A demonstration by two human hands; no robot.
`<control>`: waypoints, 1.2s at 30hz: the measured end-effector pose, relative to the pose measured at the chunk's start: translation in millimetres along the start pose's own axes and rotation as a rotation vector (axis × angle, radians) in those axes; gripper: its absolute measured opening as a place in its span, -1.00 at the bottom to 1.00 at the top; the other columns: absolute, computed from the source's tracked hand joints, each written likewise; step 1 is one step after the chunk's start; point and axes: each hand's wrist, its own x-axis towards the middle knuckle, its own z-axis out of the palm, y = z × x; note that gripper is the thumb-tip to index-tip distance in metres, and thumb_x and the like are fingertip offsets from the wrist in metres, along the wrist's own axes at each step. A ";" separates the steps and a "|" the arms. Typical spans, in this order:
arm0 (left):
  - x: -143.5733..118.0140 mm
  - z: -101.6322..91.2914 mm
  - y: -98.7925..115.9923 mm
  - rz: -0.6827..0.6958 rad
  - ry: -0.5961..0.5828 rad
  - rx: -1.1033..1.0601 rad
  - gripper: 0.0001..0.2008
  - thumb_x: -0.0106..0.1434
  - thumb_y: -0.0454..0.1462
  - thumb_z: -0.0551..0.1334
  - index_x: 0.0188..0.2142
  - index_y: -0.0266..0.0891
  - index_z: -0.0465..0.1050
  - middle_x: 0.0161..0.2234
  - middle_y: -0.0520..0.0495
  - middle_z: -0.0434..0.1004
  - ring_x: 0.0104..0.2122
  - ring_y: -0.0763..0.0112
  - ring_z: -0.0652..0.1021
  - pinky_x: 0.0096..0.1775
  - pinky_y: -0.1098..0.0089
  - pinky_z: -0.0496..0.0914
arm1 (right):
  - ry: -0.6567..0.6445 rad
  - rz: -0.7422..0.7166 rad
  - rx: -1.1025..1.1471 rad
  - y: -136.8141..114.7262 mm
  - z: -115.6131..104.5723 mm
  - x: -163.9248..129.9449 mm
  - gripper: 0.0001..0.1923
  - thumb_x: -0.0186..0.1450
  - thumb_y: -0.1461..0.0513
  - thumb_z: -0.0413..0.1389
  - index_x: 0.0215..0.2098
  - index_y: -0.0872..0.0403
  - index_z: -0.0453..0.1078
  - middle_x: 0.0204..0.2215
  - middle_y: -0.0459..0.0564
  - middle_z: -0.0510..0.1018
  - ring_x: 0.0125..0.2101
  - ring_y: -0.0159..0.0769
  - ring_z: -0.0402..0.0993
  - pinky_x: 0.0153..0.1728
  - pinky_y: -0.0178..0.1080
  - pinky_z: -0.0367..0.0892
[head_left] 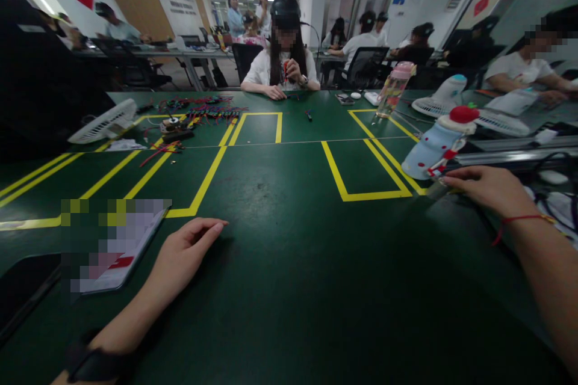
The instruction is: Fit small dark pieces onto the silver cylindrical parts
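Note:
My left hand (183, 255) lies flat on the green table (289, 289), fingers loosely together, holding nothing, next to a blurred paper booklet (112, 249). My right hand (485, 187) reaches to the right, its fingers touching the base of a light blue bottle (433, 144) with red dots and a red cap. The bottle leans on the yellow tape line (361, 195). Whether the fingers grip the bottle is unclear. A red string circles my right wrist and a dark watch band my left.
A person sits across the table handling small parts, with coloured wires (203, 111) to the left. Two white desk fans (106, 123) (445, 99) and a clear pink-lidded bottle (395, 89) stand on the table. A dark phone (22, 289) lies at the near left.

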 end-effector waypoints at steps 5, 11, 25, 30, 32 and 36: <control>0.6 0.0 -0.5 0.001 -0.008 -0.005 -0.64 0.24 0.06 0.17 -0.13 -0.04 0.52 -0.13 0.00 0.60 -0.23 0.23 0.54 -0.20 0.32 0.37 | 0.025 0.066 -0.036 -0.6 1.4 -1.1 -0.43 0.11 -0.20 0.06 -0.17 -0.01 0.54 -0.20 0.14 0.54 -0.26 -0.15 0.37 -0.29 -0.17 0.16; 0.0 -0.3 -0.2 0.001 -0.006 -0.008 -0.64 0.23 0.07 0.18 -0.14 -0.05 0.53 -0.15 -0.01 0.60 -0.22 0.21 0.54 -0.20 0.32 0.38 | 0.019 0.069 -0.072 -0.7 1.4 -1.4 -0.47 0.10 -0.21 0.06 -0.17 -0.10 0.53 -0.16 0.09 0.53 -0.24 -0.14 0.37 -0.29 -0.17 0.18; 0.9 1.0 4.3 0.003 0.001 -0.006 -0.62 0.21 0.08 0.18 -0.16 -0.05 0.54 -0.15 -0.01 0.61 -0.20 0.19 0.56 -0.18 0.30 0.39 | 0.066 0.057 -0.095 6.4 8.0 4.8 -0.36 0.04 -0.30 0.00 -0.19 -0.10 0.55 -0.20 0.13 0.53 -0.21 0.00 0.41 -0.30 -0.10 0.25; -0.4 -0.4 4.3 0.002 -0.002 -0.001 -0.61 0.21 0.08 0.17 -0.14 -0.06 0.54 -0.16 -0.02 0.61 -0.23 0.20 0.56 -0.20 0.29 0.40 | 0.055 0.012 -0.067 10.3 9.3 8.1 -0.47 0.07 -0.22 0.04 -0.19 -0.14 0.55 -0.21 0.03 0.55 -0.22 -0.11 0.42 -0.28 -0.17 0.26; -0.6 -0.8 3.7 0.002 -0.003 0.001 -0.61 0.22 0.08 0.17 -0.14 -0.06 0.54 -0.16 -0.03 0.61 -0.23 0.20 0.56 -0.19 0.29 0.40 | 0.053 -0.001 -0.060 10.6 8.2 7.2 -0.46 0.07 -0.22 0.05 -0.18 -0.13 0.55 -0.22 0.03 0.55 -0.23 -0.13 0.42 -0.28 -0.19 0.26; -0.7 -1.2 2.8 0.006 -0.001 0.008 -0.63 0.22 0.07 0.18 -0.14 -0.05 0.54 -0.14 -0.01 0.61 -0.20 0.19 0.56 -0.16 0.28 0.40 | 0.078 0.032 -0.071 8.2 6.7 3.0 -0.36 0.05 -0.27 0.03 -0.18 -0.04 0.56 -0.21 0.16 0.53 -0.25 -0.05 0.40 -0.31 -0.14 0.22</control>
